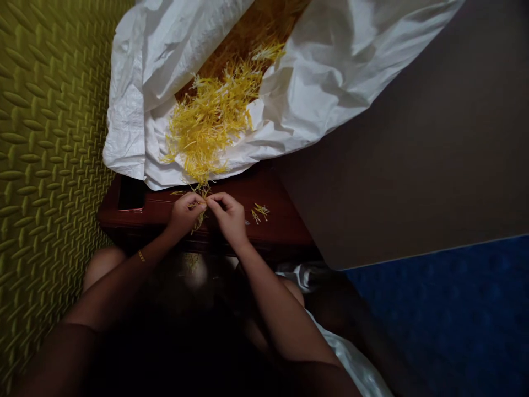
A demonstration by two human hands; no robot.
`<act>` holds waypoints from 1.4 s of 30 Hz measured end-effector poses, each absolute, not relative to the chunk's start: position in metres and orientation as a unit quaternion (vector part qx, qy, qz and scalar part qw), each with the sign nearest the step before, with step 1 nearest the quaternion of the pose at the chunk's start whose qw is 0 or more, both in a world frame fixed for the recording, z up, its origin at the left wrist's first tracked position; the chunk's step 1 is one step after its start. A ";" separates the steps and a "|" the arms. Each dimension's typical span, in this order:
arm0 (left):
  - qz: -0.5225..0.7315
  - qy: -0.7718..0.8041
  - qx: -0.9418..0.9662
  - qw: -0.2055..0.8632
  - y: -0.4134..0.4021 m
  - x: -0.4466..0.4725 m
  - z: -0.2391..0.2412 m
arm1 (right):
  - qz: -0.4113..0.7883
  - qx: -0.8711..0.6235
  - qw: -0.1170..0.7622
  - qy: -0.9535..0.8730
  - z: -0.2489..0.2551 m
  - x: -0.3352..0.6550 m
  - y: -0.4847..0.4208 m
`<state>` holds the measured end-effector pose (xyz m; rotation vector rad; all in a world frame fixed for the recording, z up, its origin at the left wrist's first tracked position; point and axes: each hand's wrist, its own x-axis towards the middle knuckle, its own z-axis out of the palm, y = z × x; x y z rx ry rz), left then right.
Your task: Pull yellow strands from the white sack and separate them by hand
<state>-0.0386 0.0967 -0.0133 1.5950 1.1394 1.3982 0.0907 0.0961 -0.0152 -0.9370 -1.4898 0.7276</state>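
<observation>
A heap of thin yellow strands (209, 124), possibly petals, lies on a crumpled white woven sack (322, 71). A tuft of the same strands (199, 219) trails from the heap's near end down between my hands. My left hand (185, 212) pinches some of these strands, and my right hand (228, 216) pinches against it, fingertips nearly touching. Both hands are over a dark red wooden surface (273, 226). To the right of my right hand lie a few loose strands (259, 212). A thin gold bracelet (141, 256) circles my left wrist.
A green textured foam mat (49, 138) rises along the left side. A large grey-brown board (413, 154) fills the right, above a dark blue surface (446, 314). White plastic (351, 353) lies beside my right forearm, and my knees show below the wooden edge.
</observation>
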 end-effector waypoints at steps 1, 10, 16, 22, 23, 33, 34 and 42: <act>0.545 0.433 0.599 0.395 0.096 -0.037 -0.013 | 0.373 -0.399 0.588 -0.596 -0.016 0.089 0.097; 0.544 0.378 0.467 0.585 0.091 -0.031 -0.008 | 0.628 -0.367 0.604 -0.325 -0.023 0.099 0.110; 0.574 0.420 0.467 0.526 0.090 -0.033 -0.007 | 0.473 -0.422 0.722 -0.276 -0.018 0.147 0.139; 0.613 0.425 0.427 0.511 0.098 -0.039 -0.014 | 0.264 -0.567 0.623 -0.470 -0.024 0.183 0.142; 0.611 0.425 0.416 0.522 0.098 -0.039 -0.015 | 0.210 -0.608 0.579 -0.500 -0.026 0.189 0.142; 0.591 0.431 0.393 0.557 0.095 -0.037 -0.015 | 0.028 -0.748 0.293 -0.595 -0.023 0.195 0.131; 0.591 0.436 0.407 0.543 0.094 -0.036 -0.015 | 0.009 -0.716 0.343 -0.607 -0.021 0.187 0.128; 0.556 0.456 0.555 0.418 0.091 -0.033 -0.023 | 0.161 -0.423 0.529 -0.718 -0.014 0.116 0.107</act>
